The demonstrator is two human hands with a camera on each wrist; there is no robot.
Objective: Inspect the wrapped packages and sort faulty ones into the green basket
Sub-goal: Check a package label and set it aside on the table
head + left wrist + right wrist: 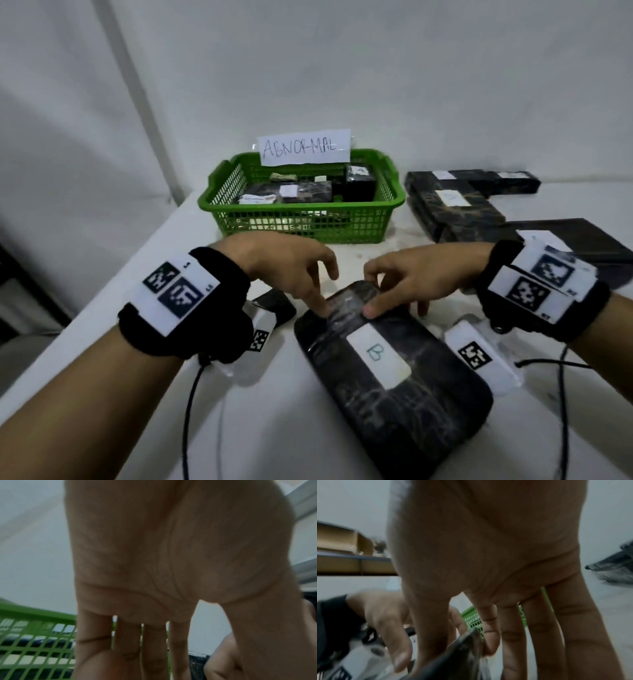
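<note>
A black wrapped package (411,404) with a white label marked "B" lies on the white table in front of me. My right hand (371,294) pinches its far end, thumb on top and index finger (489,635) behind the raised edge (465,653). My left hand (322,294) touches the same end from the left with one fingertip, its fingers (126,642) nearly straight. The green basket (390,192), with a paper sign reading "ABNORMAL" (305,150), stands just beyond both hands and holds several black packages.
More black labelled packages (452,205) are piled to the right of the basket, one large one (589,246) by my right wrist. A small dark object (277,305) lies under my left wrist. Cables (191,404) trail toward me. The table's left edge (113,274) runs diagonally.
</note>
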